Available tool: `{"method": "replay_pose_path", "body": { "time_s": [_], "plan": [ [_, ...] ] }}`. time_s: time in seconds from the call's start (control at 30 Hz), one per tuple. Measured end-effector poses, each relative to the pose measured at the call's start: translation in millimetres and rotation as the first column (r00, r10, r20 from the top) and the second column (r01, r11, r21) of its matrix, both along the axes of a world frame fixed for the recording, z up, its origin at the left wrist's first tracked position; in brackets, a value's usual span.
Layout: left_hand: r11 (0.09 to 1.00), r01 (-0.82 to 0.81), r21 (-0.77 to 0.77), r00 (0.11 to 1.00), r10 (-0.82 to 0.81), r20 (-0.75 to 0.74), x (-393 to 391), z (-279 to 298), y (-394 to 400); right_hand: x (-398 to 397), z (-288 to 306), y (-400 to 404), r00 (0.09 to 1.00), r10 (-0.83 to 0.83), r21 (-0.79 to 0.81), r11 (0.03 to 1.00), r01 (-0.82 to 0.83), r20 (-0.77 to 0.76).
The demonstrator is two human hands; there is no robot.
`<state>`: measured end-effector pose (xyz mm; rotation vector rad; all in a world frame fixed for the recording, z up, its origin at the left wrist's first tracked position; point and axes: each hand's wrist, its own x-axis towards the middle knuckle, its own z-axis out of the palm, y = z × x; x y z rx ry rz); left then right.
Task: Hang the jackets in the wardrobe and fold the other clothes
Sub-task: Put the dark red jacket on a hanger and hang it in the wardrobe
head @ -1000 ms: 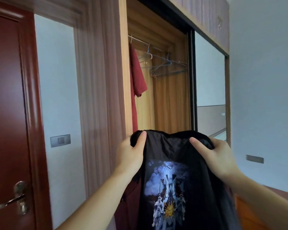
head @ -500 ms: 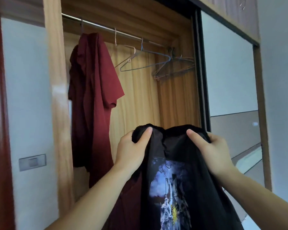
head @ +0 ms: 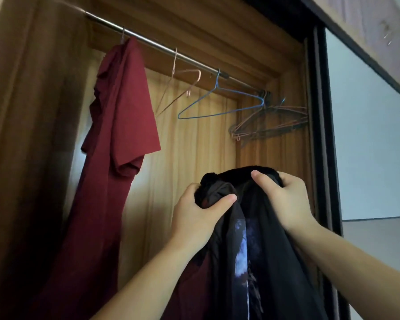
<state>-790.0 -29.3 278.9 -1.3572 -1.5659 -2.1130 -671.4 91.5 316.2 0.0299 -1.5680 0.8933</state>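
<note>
A black garment [head: 259, 262] with a blue and white print hangs from both my hands in front of the open wardrobe. My left hand [head: 199, 213] grips a bunched part of its top edge. My right hand [head: 284, 199] grips the top edge a little higher and to the right. A steel rail [head: 162, 48] runs across the top of the wardrobe. A dark red shirt [head: 116, 144] hangs from the rail at the left. An empty pink wire hanger [head: 183, 88] and an empty blue wire hanger [head: 219, 105] hang beside it.
Several more wire hangers [head: 270, 123] are bunched at the right end of the rail. A dark sliding door frame [head: 321, 135] with a pale panel [head: 367, 135] stands at the right. The wardrobe's wooden side [head: 28, 135] is at the left.
The view has moved closer to the wardrobe and tilted up. My hands have drawn together, bunching the black garment's top so the print is now folded narrow.
</note>
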Motion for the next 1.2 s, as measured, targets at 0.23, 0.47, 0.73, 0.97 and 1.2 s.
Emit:
{"method": "replay_pose_path", "body": {
  "time_s": [0.23, 0.47, 0.73, 0.97, 1.2],
  "plan": [
    [0.981, -0.175, -0.082, 0.984, 0.171, -0.053, -35.3, 17.8, 44.5, -70.9, 32.8, 49.3, 0.982, 0.178, 0.025, 0.984, -0.177, -0.058],
    [0.94, -0.304, -0.155, 0.945, 0.277, -0.174, -37.1, 59.1, 66.8, -114.8, 78.0, 66.6, 0.882, 0.468, -0.042, 0.882, -0.47, -0.051],
    [0.849, -0.509, -0.143, 0.857, 0.484, -0.178, -50.0, 96.9, 58.0, -147.5, 116.8, 51.1, 0.753, 0.657, 0.015, 0.753, -0.658, 0.039],
    [0.729, -0.68, 0.079, 0.724, 0.685, -0.083, -81.9, 123.5, 31.4, -169.9, 167.7, 46.7, 0.982, 0.155, 0.434, 0.881, -0.189, 0.111],
    [0.745, -0.654, 0.134, 0.745, 0.665, -0.06, -113.9, 157.3, 23.3, -174.7, 251.2, 11.2, 0.991, -0.068, 0.246, 0.965, 0.095, -0.113]
  ]
}}
